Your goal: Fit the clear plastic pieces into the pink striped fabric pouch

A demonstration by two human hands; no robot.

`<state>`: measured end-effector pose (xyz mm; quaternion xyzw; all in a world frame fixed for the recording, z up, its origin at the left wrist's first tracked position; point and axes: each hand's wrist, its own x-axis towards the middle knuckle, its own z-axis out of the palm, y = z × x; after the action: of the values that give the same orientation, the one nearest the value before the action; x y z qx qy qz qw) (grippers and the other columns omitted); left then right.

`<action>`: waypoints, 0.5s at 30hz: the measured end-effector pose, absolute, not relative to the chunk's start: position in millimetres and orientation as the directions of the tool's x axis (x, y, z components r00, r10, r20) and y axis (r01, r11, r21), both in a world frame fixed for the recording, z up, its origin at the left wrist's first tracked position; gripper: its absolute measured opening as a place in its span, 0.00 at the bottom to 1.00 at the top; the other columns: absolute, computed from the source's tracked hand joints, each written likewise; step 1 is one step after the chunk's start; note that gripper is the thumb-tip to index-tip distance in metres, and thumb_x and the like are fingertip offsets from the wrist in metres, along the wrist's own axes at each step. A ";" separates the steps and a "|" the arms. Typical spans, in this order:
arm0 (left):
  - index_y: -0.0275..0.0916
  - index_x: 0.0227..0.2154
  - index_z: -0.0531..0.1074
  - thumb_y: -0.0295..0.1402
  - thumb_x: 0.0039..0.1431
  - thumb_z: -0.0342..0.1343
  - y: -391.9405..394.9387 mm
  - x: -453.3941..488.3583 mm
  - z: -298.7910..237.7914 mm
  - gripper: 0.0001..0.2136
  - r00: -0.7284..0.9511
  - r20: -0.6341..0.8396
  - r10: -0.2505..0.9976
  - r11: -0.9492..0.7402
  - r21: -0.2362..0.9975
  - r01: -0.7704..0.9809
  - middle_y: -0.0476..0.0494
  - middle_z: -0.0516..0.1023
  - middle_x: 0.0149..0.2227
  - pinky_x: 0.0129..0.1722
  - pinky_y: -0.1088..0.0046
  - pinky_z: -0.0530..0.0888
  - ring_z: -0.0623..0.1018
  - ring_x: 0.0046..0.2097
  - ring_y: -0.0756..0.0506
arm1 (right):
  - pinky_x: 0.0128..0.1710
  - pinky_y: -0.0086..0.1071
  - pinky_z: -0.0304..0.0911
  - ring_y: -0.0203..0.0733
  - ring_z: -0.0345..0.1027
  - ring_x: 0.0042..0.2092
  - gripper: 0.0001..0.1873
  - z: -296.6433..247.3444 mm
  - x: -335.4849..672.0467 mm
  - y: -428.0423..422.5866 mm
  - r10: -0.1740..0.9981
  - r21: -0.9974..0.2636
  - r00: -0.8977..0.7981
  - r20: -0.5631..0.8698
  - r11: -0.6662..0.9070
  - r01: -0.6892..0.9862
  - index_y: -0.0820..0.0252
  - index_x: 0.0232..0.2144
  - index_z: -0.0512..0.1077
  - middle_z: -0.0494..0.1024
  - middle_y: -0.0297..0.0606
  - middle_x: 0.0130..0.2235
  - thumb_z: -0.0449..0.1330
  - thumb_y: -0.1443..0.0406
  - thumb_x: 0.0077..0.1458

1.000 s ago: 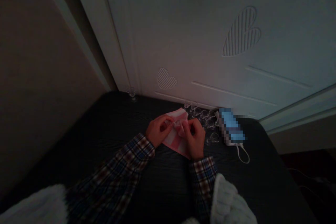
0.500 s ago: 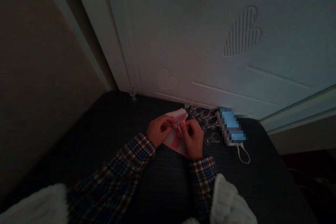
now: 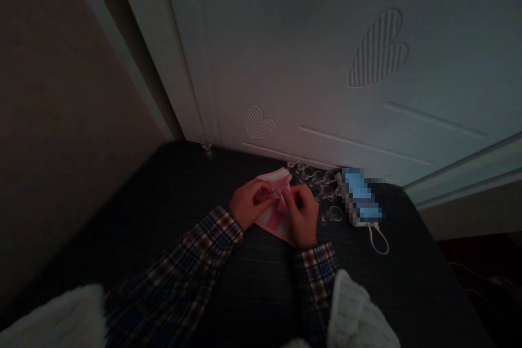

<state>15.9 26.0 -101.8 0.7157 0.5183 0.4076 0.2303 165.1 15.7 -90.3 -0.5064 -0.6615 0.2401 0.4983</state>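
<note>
Between my hands is a thin pink-and-white striped sheet [image 3: 272,221]; cloth or paper, I cannot tell which. My left hand [image 3: 247,204] pinches its upper left part with thumb and forefinger. Opposite it, my right hand [image 3: 302,215] grips the right side, thumb pressed on a gathered fold. Whether a small piece sits between the fingertips is too dark to make out. Just right of the right hand, several small clear goblet-like pieces [image 3: 318,177] with round rims stand or lie in a cluster. One more clear piece [image 3: 334,213] lies nearer to me.
A phone [image 3: 362,196] with a lit, blurred screen and a white cord loop [image 3: 379,242] rests at the right. A lone clear piece [image 3: 206,145] stands at the far left of the dark tabletop [image 3: 163,196]. A white panel with raised hearts [image 3: 261,121] rises behind.
The fingertips have shifted slightly on the pink sheet, and its top fold is a little more crumpled. Both hands keep nearly the same place.
</note>
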 end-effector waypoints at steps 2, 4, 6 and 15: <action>0.37 0.30 0.68 0.34 0.49 0.58 25.3 15.9 -100.7 0.08 0.122 0.349 0.929 -0.354 0.742 0.570 0.50 0.71 0.31 0.27 0.77 0.67 0.69 0.27 0.52 | 0.28 0.27 0.52 0.31 0.56 0.28 0.11 -90.5 164.5 15.4 0.908 -0.822 -0.001 0.419 0.380 0.425 0.60 0.24 0.65 0.63 0.29 0.25 0.53 0.61 0.55; 0.38 0.30 0.67 0.34 0.49 0.58 24.2 16.2 -99.7 0.07 0.105 0.364 0.926 -0.354 0.733 0.581 0.50 0.71 0.31 0.27 0.77 0.67 0.69 0.26 0.53 | 0.28 0.27 0.52 0.31 0.56 0.28 0.11 -90.9 164.5 15.5 0.908 -0.823 0.004 0.419 0.378 0.424 0.60 0.24 0.65 0.63 0.29 0.25 0.53 0.61 0.55; 0.38 0.31 0.67 0.35 0.50 0.57 23.1 16.5 -99.0 0.08 0.089 0.380 0.921 -0.357 0.729 0.585 0.50 0.71 0.31 0.27 0.77 0.67 0.69 0.26 0.53 | 0.28 0.27 0.52 0.32 0.56 0.28 0.11 -91.3 165.0 16.0 0.911 -0.827 0.017 0.412 0.367 0.425 0.60 0.25 0.65 0.63 0.30 0.25 0.53 0.60 0.55; 0.39 0.38 0.67 0.37 0.52 0.55 21.1 16.5 -98.8 0.12 0.098 0.395 0.913 -0.382 0.748 0.543 0.49 0.71 0.33 0.29 0.76 0.70 0.70 0.28 0.52 | 0.28 0.27 0.51 0.32 0.55 0.28 0.12 -92.9 166.6 17.1 0.925 -0.855 0.052 0.377 0.326 0.403 0.60 0.24 0.65 0.63 0.29 0.25 0.52 0.59 0.55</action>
<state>16.5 21.1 -98.8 0.7096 0.5132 0.4328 0.2137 166.6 17.1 -92.9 -0.5200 -0.6382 0.2580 0.5058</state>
